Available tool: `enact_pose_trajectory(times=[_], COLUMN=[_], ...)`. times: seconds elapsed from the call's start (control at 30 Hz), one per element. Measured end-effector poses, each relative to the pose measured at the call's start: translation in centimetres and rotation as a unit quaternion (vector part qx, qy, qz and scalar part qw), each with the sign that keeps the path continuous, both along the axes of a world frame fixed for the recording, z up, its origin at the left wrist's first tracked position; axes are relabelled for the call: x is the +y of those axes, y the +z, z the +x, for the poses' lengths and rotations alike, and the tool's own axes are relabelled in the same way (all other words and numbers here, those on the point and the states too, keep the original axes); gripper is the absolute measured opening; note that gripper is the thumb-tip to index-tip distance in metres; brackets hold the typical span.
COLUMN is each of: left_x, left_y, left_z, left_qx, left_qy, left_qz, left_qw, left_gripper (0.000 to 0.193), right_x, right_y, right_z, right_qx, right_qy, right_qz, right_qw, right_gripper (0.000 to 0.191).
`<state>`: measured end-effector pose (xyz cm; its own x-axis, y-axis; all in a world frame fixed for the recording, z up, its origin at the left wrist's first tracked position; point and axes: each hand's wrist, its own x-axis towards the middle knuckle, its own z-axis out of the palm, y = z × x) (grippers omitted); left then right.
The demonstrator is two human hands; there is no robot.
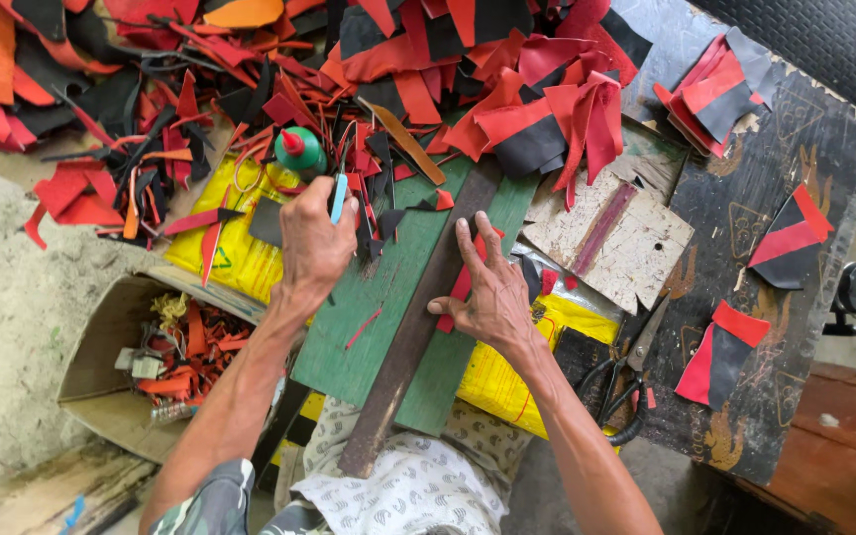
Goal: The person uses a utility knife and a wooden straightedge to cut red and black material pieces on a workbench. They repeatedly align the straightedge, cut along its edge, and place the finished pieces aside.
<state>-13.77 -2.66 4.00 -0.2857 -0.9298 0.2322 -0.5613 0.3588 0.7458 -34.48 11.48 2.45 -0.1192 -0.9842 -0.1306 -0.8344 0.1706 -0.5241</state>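
Pressing flat, the right hand (pixel 492 292) holds a red leather strip (pixel 460 287) on the dark wooden strip (pixel 403 347) over the green board (pixel 374 317); the left hand (pixel 314 243) is closed around a light-blue tool (pixel 338 198). Several finished red-and-black pieces (pixel 720 352) lie at the right, while a big heap of scraps (pixel 250 89) seems still unworked.

A leather-craft workshop: heaped red and black offcuts (pixel 250 69), scissors (pixel 626 381), a scarred green cutting board (pixel 378 317).

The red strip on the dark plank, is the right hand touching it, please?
Touching: the head view shows the right hand with fingers pressed flat on the red strip.
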Motion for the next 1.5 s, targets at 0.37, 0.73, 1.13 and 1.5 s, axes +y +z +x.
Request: enact_pose_trajectory(times=[0.37, 0.73, 1.13, 1.5], left_x=[4.0, 5.1, 4.8, 3.4], left_y=[-2.0, -1.5, -3.8, -3.3], left_z=[-6.0, -5.6, -6.9, -6.0], left_qx=[0.076, 0.117, -0.015, -0.033], left_qy=[-0.143, -0.132, -0.147, -0.082], left_qz=[0.132, 0.279, 0.053, 0.005], left_qw=[0.978, 0.944, 0.988, 0.996], left_gripper=[0.032, 0.028, 0.017, 0.024], right_x=[0.3, 0.5, 0.4, 0.4], right_y=[0.2, -0.1, 0.0, 0.1], right_z=[-0.1, -0.1, -0.1, 0.0], right_qx=[-0.013, -0.017, -0.029, -0.021], right_qy=[-0.003, 0.002, -0.007, -0.004], right_qz=[-0.025, -0.032, -0.008, -0.038], right_qw=[1.0, 0.999, 1.0, 0.999], right_gripper=[0.13, 0.13, 0.129, 0.129])
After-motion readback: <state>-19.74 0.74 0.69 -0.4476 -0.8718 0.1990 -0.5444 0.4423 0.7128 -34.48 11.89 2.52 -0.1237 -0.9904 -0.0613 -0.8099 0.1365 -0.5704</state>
